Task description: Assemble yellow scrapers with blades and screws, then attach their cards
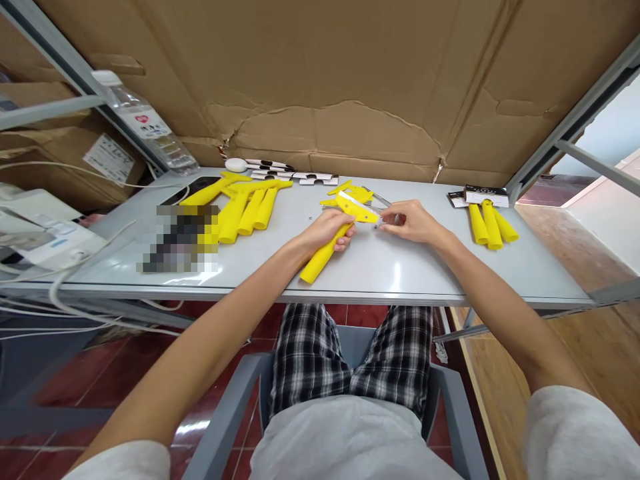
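My left hand point(329, 230) is wrapped round the neck of a yellow scraper point(320, 263), whose hollow handle slants down toward the table's front edge. A pale blade strip runs along the far edge of its wide head, and small dark holes or screws show on the yellow face. Close to the right end of that head, my right hand point(407, 221) has thumb and fingertips pinched together. Something small and dark shows at those fingertips, too small to name. Just behind lie loose yellow scraper parts point(356, 192), partly hidden by the held head.
Several yellow scrapers point(245, 210) lie at the left, beside a blurred patch. Three carded yellow handles point(490, 223) lie at the right. Black-and-white cards point(315, 179) rest along the cardboard back wall point(320, 80). A plastic bottle point(150, 123) leans at the back left, near white cables.
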{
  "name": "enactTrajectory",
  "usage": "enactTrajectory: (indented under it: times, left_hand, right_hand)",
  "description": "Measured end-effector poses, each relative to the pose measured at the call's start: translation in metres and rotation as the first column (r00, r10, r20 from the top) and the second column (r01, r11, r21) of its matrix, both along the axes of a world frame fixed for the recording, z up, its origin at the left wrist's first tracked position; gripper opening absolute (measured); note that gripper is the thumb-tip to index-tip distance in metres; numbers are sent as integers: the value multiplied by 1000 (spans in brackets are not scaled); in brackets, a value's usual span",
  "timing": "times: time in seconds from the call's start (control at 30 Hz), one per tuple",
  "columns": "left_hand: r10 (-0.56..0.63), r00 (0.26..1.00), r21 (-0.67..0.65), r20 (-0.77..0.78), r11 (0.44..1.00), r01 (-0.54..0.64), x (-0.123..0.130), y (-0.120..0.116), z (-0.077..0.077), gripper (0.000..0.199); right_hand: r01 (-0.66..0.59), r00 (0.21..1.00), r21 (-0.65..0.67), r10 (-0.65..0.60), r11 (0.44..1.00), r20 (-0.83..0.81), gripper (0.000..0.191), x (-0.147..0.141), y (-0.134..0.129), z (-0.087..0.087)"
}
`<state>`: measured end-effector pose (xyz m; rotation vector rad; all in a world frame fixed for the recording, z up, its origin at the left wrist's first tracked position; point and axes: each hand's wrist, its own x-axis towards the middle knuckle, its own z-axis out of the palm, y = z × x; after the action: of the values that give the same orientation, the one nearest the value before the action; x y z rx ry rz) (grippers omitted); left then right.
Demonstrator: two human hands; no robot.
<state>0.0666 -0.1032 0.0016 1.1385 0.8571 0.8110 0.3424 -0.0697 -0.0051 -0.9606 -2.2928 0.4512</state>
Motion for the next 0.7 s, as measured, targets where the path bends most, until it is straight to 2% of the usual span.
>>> enactTrajectory:
  times: [0.13,0.2,0.3,0.37,0.43,0.53,0.63,0.7]
  left_hand:
    - [74,997,-38,32,997,-72,-7,2,4,19]
    - [96,995,-33,-1,995,-96,-10,1,6,18]
    - [126,979,89,-157,990,-113,-8,-3,7,13]
    - [146,944,205,-295,975,-87,-5,-7,8,20]
    - [201,871,338,-449,940,-43,-1,-10,10,40]
    - [317,698,529,-642,842,105,1,-13,15,66]
    - [394,561,608,-728,748,265,2,-14,20,76]
    - [431,506,619,-747,730,291,3,-14,22,79]
  right_hand:
    - [62,998,-4,-62,998,7,25,8,4,-1]
    - [91,996,1,-91,996,-5,22,12,5,-1]
    - [118,993,12,-118,993,-13,22,15,7,-1]
    - [126,992,26,-125,992,-21,25,14,7,-1]
    - [124,992,45,-123,991,-29,27,12,6,-1]
    - [107,994,62,-106,992,-27,26,8,5,-2]
    - [89,996,49,-88,995,-32,26,5,2,-2]
    - [77,995,17,-76,997,-58,30,1,-1,-3]
